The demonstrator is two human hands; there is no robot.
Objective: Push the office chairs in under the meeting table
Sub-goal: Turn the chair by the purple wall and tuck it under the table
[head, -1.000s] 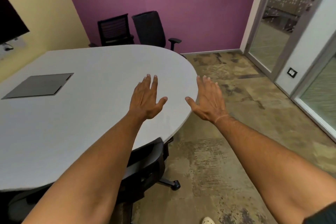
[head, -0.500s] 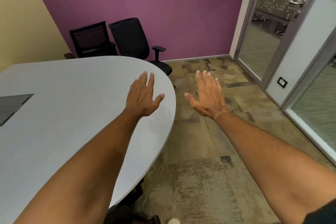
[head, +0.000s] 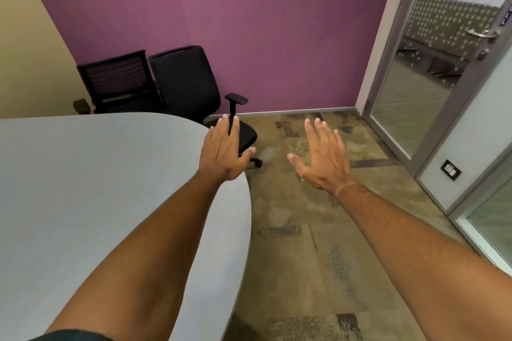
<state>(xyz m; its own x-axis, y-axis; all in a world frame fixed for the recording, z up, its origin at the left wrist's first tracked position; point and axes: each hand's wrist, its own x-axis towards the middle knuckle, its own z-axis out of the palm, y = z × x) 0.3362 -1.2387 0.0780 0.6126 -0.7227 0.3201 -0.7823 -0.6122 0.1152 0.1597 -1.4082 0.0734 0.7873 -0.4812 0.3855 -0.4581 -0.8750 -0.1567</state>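
Observation:
A large grey oval meeting table (head: 97, 188) fills the left half of the head view. Beyond its far end stand two black office chairs: a solid-backed one with an armrest (head: 185, 83), its seat showing past the table's edge, and a mesh-backed one (head: 119, 80) to its left. My left hand (head: 224, 149) is held out flat over the table's far right edge, fingers spread, holding nothing. My right hand (head: 324, 158) is raised above the floor to the right of the table, likewise spread and empty. Both hands are well short of the chairs.
A purple wall (head: 263, 22) lies behind the chairs and a yellow wall (head: 25, 50) to the left. A glass door with a metal handle (head: 482, 33) and glass panels line the right side. Patterned brown carpet (head: 318, 243) runs between table and door.
The view has moved forward and turned right along the table. The near chair under the table has left the view. The two far chairs are closer. Both hands stay spread and empty.

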